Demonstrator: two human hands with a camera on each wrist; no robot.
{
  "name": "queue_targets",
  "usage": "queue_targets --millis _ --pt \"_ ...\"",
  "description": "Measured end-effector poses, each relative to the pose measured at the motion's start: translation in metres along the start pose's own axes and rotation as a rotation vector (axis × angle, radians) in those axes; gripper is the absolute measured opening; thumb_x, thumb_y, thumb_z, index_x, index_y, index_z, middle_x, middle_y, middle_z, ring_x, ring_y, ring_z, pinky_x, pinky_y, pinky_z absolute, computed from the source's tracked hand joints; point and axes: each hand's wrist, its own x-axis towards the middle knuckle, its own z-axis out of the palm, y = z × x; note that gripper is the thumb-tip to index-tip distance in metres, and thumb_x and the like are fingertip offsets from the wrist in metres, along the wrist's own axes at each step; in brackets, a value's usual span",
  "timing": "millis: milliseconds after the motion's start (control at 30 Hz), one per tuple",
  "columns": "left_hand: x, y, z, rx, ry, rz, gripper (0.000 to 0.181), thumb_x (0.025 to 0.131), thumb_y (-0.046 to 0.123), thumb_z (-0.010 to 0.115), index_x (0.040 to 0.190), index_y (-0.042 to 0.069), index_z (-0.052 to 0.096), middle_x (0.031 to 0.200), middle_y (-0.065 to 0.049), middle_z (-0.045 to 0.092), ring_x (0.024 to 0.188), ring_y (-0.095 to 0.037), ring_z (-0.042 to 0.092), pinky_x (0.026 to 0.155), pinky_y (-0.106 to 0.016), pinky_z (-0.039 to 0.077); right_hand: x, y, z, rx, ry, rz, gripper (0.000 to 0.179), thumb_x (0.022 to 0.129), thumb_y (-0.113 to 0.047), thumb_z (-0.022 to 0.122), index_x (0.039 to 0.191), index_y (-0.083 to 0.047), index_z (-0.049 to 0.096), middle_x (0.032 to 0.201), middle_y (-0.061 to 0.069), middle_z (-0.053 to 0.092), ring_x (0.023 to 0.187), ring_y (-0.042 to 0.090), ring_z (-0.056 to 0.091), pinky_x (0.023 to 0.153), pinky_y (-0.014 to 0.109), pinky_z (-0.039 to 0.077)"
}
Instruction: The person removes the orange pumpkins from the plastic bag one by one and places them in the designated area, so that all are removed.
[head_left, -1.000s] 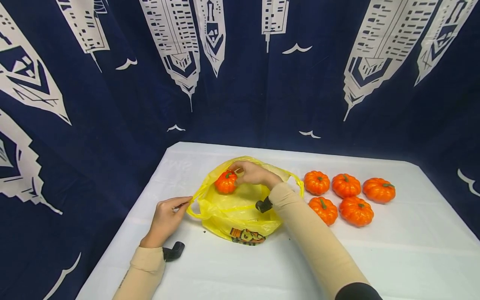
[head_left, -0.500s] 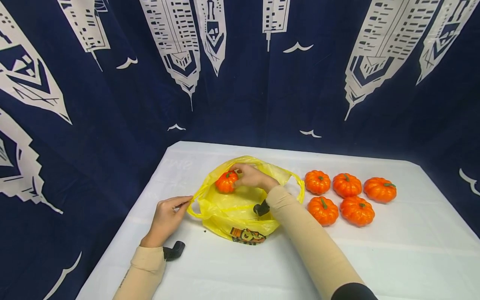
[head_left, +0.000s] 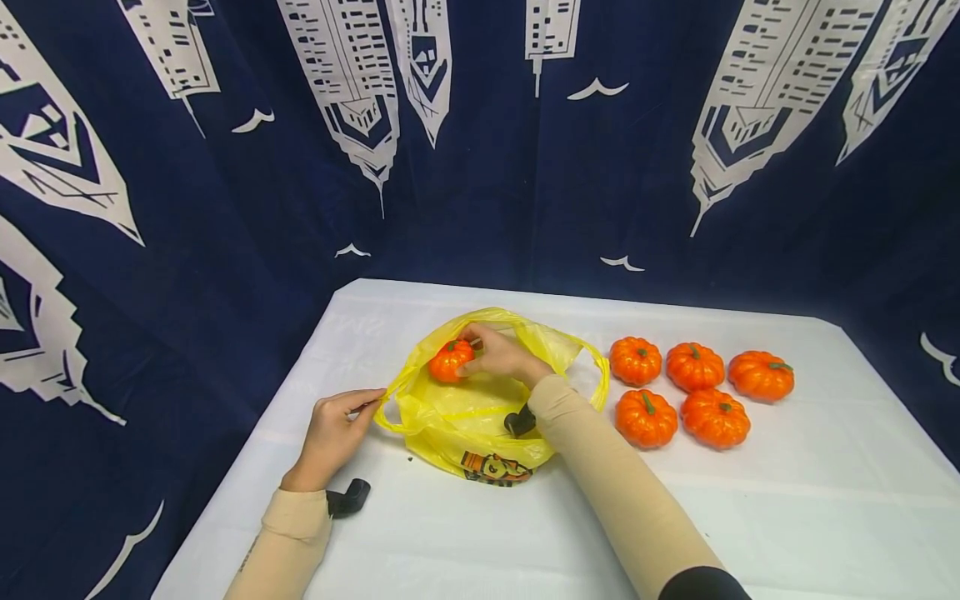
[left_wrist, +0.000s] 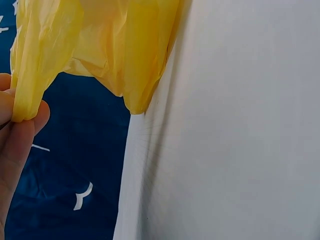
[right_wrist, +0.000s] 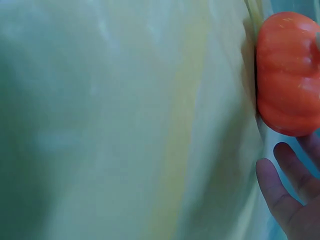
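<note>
A yellow plastic bag [head_left: 480, 454] lies open-mouthed on the white table, a printed picture on its near side. My left hand [head_left: 333, 433] pinches its left handle between thumb and fingertips; the left wrist view shows the bunched handle [left_wrist: 30, 95] in those fingers. Inside the bag's mouth, my right hand [head_left: 501, 354] holds a small orange pumpkin [head_left: 448, 362] by its right side, near the far left of the opening. In the right wrist view this pumpkin [right_wrist: 290, 75] touches one finger, while two other fingers [right_wrist: 275, 192] stretch out below it. The thumb is out of that view.
Several more orange pumpkins [head_left: 694, 367] stand in two rows to the right of the bag, close to its right handle [head_left: 602, 379]. The white table [head_left: 465, 550] ends at the left and back before a navy curtain [head_left: 480, 200] with white building prints.
The pumpkin in my right hand has tilted a little and shifted slightly left. My right forearm has moved slightly left. The left hand still pinches the bag handle in the same place.
</note>
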Motion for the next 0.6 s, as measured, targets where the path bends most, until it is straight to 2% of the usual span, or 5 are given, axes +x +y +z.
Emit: queue_targets --millis 167,400,600 --pt "0.0003 -0.0001 0.0009 0.002 0.007 0.000 0.027 0.074 -0.014 0.079 0.098 -0.001 0.079 0.091 -0.013 0.078 0.077 -0.023 0.074 0.070 -0.012 0.056 0.0009 0.0005 0.0029 0.005 0.012 0.004 0.058 0.080 -0.014 0.084 0.129 -0.007 0.053 0.138 0.015 0.054 0.127 0.032 0.053 0.113 0.045 0.044" --pt "0.0012 0.0020 0.0003 0.009 0.010 0.004 0.027 0.073 -0.014 0.079 0.097 -0.001 0.079 0.092 -0.013 0.078 0.081 -0.025 0.076 0.074 -0.008 0.055 -0.0003 -0.0006 0.0040 0.028 0.007 -0.002 0.058 0.078 -0.007 0.083 0.127 -0.007 0.051 0.139 0.017 0.053 0.126 0.035 0.054 0.110 0.046 0.047" --pt "-0.0005 0.0021 0.0004 0.011 0.006 0.000 0.028 0.073 -0.014 0.079 0.098 -0.001 0.079 0.092 -0.013 0.078 0.080 -0.025 0.075 0.074 -0.006 0.053 -0.0050 0.0006 0.0053 0.049 -0.025 -0.010 0.061 0.079 -0.003 0.080 0.131 -0.004 0.049 0.141 0.019 0.051 0.126 0.037 0.055 0.108 0.045 0.050"
